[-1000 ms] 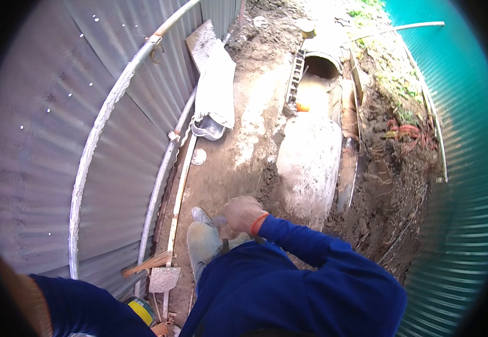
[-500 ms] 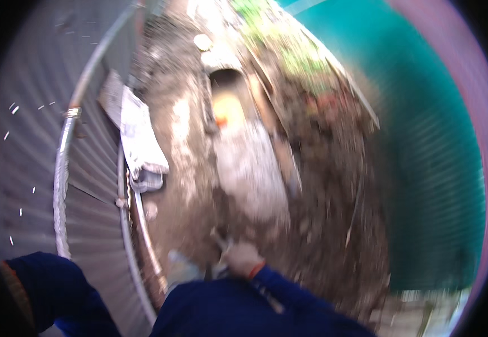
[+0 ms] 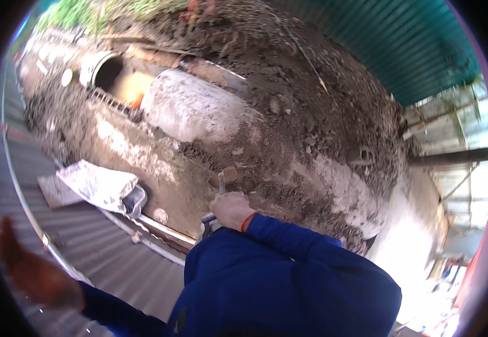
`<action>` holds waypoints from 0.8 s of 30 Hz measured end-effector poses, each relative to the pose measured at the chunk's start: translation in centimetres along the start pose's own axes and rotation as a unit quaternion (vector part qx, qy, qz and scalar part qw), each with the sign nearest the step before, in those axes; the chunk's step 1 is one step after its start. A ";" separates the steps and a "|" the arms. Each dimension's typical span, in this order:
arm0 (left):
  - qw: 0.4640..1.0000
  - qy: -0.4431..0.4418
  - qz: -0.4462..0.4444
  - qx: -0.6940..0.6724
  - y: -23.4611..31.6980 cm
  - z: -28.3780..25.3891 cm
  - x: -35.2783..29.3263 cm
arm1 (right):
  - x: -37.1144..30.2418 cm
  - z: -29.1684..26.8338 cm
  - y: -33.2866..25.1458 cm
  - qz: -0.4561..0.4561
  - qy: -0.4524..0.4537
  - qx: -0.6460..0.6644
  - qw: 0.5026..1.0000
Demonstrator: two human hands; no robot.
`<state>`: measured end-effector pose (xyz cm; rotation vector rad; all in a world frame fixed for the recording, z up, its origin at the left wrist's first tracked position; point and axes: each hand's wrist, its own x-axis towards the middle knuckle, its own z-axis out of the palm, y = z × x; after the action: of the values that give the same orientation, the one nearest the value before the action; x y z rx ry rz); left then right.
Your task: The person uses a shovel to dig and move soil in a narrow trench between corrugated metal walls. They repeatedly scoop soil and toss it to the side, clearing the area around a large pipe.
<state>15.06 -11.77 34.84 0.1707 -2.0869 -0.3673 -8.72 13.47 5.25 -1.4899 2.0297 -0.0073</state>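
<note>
My right hand (image 3: 234, 209), in a pale glove with an orange cuff, is closed around a short-handled tool (image 3: 221, 184). A narrow part sticks out ahead of the fist, and a grey metal-looking part shows at its near side. The tool's kind is unclear. Just beyond it on the soil lies a small brown, squarish piece (image 3: 230, 173). My left hand (image 3: 39, 275), orange-brown and blurred, reaches out at the lower left in front of the corrugated metal sheeting (image 3: 109, 247). One digit stretches upward from it, and no held thing shows.
A large pipe with an open end (image 3: 106, 70) lies beyond, near a pale concrete-like mound (image 3: 193, 106). At left, a whitish sack (image 3: 98, 182) rests by metal rails (image 3: 165, 231). Green corrugated sheeting (image 3: 390, 50) stands at upper right; a dark beam (image 3: 452, 157) crosses below it.
The view has swung rightward, so the pipe and mound now sit farther left and tilted. My left hand has come into sight. My right hand still grips the tool.
</note>
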 end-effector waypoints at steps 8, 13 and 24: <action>0.801 -0.162 -0.575 0.036 2.1 14.5 -35.4 | 0.0 -1.0 4.6 0.052 -0.005 0.085 0.995; 0.684 -0.257 -0.668 -0.144 7.2 23.2 -34.4 | -1.2 -1.7 7.9 0.043 0.006 0.128 0.991; 0.701 -0.484 -0.521 -0.057 -2.2 27.1 -27.2 | -0.5 -2.4 7.3 0.118 0.097 0.212 0.965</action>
<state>5.88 -1.39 -1.09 1.3750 -2.7527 -1.5396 -16.01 15.75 4.85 -1.0081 2.1747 -0.4767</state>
